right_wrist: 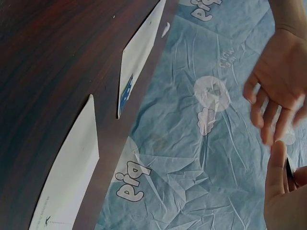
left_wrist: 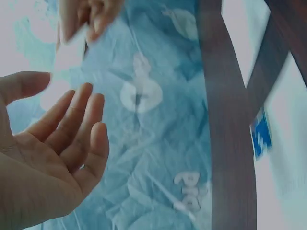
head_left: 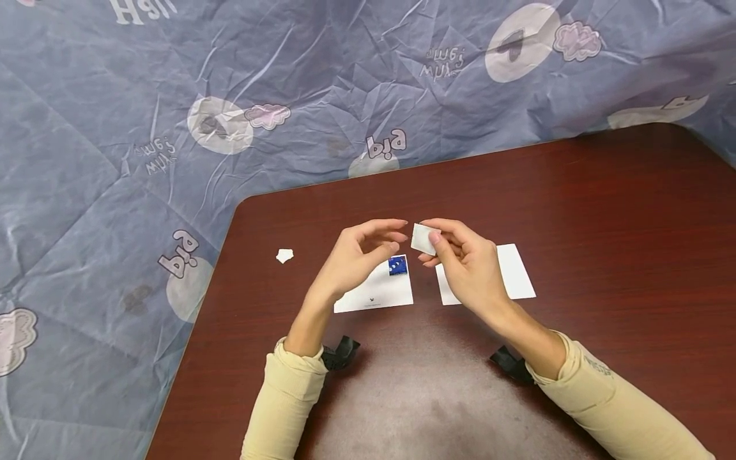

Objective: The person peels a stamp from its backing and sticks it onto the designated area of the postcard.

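Note:
Between the thumb and fingers of my right hand is a small white square of paper, pinched above the table. In the right wrist view the square shows only as a thin dark edge. My left hand hovers just left of it, fingers loosely bent and holding nothing; in the left wrist view its palm is turned up. Below the left hand lies a white rectangular card with a blue stamp-like square in its upper right corner. Another white card lies partly hidden behind the right hand.
A small white paper scrap rests on the dark red-brown table, left of the cards. Behind the table hangs a wrinkled blue printed cloth. Black straps show at both wrists.

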Available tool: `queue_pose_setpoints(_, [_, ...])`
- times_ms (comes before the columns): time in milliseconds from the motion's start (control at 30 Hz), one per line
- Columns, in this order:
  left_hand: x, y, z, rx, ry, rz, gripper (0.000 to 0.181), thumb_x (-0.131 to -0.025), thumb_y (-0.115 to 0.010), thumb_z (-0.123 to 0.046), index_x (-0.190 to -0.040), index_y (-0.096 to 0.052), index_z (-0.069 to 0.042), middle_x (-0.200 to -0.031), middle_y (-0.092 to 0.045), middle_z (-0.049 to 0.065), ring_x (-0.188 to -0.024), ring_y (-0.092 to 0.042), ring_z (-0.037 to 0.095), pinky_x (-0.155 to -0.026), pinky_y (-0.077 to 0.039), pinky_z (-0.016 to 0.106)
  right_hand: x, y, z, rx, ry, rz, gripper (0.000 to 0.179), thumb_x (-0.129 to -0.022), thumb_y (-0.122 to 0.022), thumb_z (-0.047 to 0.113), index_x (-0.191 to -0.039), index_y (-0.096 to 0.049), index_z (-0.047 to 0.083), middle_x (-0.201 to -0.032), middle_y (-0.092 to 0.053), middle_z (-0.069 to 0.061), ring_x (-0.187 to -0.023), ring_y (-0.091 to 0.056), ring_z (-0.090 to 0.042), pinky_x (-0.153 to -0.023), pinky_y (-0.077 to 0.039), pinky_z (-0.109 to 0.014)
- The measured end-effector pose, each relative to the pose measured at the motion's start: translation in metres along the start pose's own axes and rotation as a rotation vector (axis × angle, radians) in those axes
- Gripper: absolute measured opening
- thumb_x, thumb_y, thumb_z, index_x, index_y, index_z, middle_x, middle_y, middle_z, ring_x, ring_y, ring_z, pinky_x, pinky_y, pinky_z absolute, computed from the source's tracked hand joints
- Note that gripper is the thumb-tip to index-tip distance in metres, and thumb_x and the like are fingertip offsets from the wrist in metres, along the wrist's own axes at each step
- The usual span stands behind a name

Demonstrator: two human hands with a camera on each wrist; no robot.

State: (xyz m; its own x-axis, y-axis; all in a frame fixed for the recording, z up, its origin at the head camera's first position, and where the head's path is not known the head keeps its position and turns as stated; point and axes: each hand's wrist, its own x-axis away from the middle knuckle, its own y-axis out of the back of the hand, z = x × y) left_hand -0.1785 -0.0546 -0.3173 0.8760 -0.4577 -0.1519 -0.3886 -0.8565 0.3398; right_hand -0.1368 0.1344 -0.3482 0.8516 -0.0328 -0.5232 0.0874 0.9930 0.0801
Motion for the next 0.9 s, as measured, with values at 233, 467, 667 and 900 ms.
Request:
queue_pose_setpoints(233, [-0.002, -0.022, -0.002, 0.073, 0.001, -0.033, 0.023, -0.089, -0.064, -0.001, -0.111, -0.066, 0.003, -0.095, -0.068, 0.011, -0.081, -0.064, 0.02, -0.072, -0.05, 0.027, -0.001, -0.001, -0.003, 0.009, 0.05, 0.02, 0.022, -0.093, -0.054, -0.008, -0.113, -0.063, -0.006, -0.094, -0.069, -0.017, -0.065, -0.067, -0.016, -0.06, -0.054, -0.028])
queue_pose_setpoints(467, [-0.001, -0.029, -0.002, 0.011, -0.009, -0.105, 0.019, -0.087, -0.068, -0.005, -0.105, -0.07, 0.002, -0.092, -0.07, 0.008, -0.077, -0.066, 0.021, -0.066, -0.049, 0.026, -0.003, -0.001, -0.005, 0.136, 0.18, -0.012, 0.022, -0.092, -0.054, -0.009, -0.111, -0.064, -0.005, -0.091, -0.069, -0.013, -0.063, -0.066, -0.021, -0.06, -0.052, -0.022])
queue_pose_setpoints(667, [-0.001, -0.033, -0.004, 0.005, 0.026, -0.124, 0.019, -0.088, -0.067, -0.006, -0.106, -0.07, 0.002, -0.088, -0.07, 0.009, -0.074, -0.065, 0.021, -0.063, -0.046, 0.023, -0.003, -0.001, -0.008, 0.272, 0.304, -0.057, 0.023, -0.089, -0.056, -0.013, -0.109, -0.065, -0.005, -0.091, -0.068, -0.013, -0.063, -0.064, -0.018, -0.061, -0.051, -0.018])
queue_pose_setpoints(900, [-0.001, -0.036, -0.006, 0.037, 0.059, -0.144, 0.021, -0.087, -0.067, -0.004, -0.106, -0.069, 0.005, -0.085, -0.067, 0.01, -0.068, -0.059, 0.011, -0.061, -0.043, 0.021, -0.002, -0.002, -0.014, 0.483, 0.462, -0.102, 0.024, -0.087, -0.06, -0.011, -0.108, -0.065, -0.002, -0.082, -0.064, -0.012, -0.063, -0.056, -0.019, -0.055, -0.046, -0.03])
